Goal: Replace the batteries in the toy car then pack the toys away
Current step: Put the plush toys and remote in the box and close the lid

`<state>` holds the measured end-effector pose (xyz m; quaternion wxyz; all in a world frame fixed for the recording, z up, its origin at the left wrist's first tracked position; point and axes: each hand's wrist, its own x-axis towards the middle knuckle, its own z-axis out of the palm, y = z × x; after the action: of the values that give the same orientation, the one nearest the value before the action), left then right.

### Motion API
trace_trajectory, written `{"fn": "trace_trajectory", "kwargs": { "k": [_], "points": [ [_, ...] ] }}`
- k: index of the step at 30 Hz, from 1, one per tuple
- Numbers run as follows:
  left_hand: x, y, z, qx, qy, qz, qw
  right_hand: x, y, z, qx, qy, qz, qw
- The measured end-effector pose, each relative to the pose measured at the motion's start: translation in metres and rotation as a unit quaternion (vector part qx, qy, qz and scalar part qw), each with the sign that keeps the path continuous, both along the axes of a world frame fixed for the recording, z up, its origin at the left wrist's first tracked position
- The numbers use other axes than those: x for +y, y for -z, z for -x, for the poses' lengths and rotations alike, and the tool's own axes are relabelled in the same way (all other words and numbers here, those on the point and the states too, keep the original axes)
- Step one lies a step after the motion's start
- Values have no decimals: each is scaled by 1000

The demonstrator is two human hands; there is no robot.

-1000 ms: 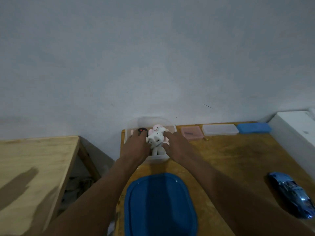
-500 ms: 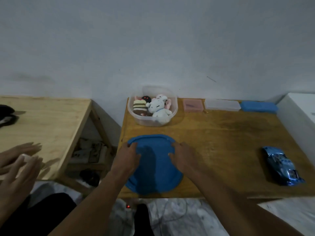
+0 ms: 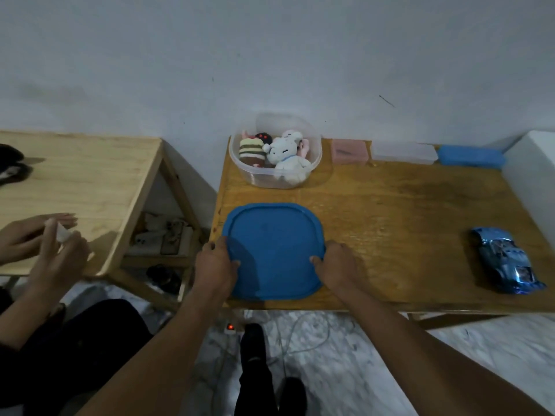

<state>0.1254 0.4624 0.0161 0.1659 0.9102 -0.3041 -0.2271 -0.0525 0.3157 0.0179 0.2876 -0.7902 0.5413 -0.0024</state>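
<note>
1. Left hand grips the left edge of the blue lid, with the thumb on top. Right hand grips the right edge the same way. The lid lies flat on the table, at the near edge.
2. Head view, what is new: a second ago both hands are at the clear tub behind the lid, busy with the soft toys. Now they are away from the tub. Half a second ago they lie on the lid, and now they pinch its sides.
3. The white soft toy and the striped soft toy sit in the tub. I think the lid goes on next.
4. The toy car lies far to the right of the lid, on the table and not in the tub. I cannot tell if its batteries are new. If the lid shuts now, the car stays out.
5. Behind the lid and to the right, a pink box, a clear box and a blue box stand in a row by the wall.
6. Left of the lid is a second table. Another person's hands hold something small and white there.
7. Nothing lies between the lid and the tub. The white toy sticks up near the rim and may stop the lid from closing.
</note>
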Motion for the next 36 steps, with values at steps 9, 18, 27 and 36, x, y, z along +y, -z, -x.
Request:
{"fn": "trace_trajectory", "kwargs": {
  "k": [9,18,27,36],
  "points": [
    [-5,-3,-7,18,-39,29,999,-1,-7,1,-8,38,5,999],
    [-20,-50,-11,-43,-32,105,993,-11,-60,1,-85,45,56,994],
    [-71,-98,-54,-115,9,153,982,-62,-104,-37,-157,17,89,983],
    [-150,-94,-131,-106,35,120,986,-126,-102,-105,-151,32,84,984]
  ]
}}
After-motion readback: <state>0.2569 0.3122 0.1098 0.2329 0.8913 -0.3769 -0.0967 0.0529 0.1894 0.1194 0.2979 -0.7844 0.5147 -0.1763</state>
